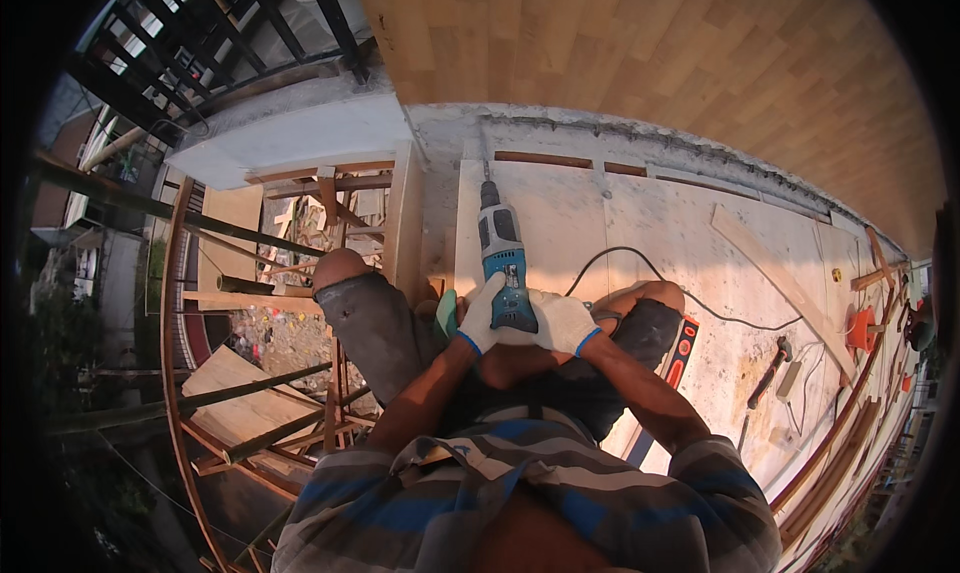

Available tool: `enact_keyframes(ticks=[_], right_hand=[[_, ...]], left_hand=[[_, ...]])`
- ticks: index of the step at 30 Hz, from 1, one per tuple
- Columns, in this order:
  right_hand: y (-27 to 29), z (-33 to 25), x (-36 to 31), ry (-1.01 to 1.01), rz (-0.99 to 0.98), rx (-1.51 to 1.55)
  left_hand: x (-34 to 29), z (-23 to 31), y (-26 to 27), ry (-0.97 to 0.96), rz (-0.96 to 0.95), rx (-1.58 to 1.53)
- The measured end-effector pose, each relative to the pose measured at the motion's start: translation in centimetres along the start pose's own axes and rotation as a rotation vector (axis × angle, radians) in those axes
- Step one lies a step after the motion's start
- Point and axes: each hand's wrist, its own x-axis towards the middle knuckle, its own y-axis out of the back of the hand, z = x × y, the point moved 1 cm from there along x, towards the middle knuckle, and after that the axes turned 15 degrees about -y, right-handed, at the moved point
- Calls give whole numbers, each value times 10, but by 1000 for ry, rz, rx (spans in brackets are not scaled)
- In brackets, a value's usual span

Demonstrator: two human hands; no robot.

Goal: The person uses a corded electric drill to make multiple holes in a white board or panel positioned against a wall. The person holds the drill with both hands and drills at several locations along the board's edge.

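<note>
A blue and grey hammer drill [505,258] points away from me, between my knees. Its long thin bit [486,145] reaches the rough concrete edge [440,125] below the wood-patterned floor; whether the tip is in the concrete or only against it, I cannot tell. My left hand [482,315], in a white glove with a blue cuff, grips the left side of the drill's rear end. From the right, my right hand [562,323], gloved alike, closes on the drill's rear; its fingertips are partly hidden.
A black cord [640,258] curves rightward over pale boards. An orange and black spirit level [682,355] lies by my right knee, with a hammer [768,375], loose plank [775,273] and orange bucket [860,329] farther right. On the left, timber scaffolding [172,303] borders a drop over rubble.
</note>
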Motion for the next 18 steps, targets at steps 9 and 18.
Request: enact_keyframes(ticks=[9,18], right_hand=[[-16,2,-33,-44,6,-160],[-15,18,-2,-32,-55,-198]], left_hand=[[-29,-37,12,-33,74,-80],[-6,-33,2,-48,159,-49]])
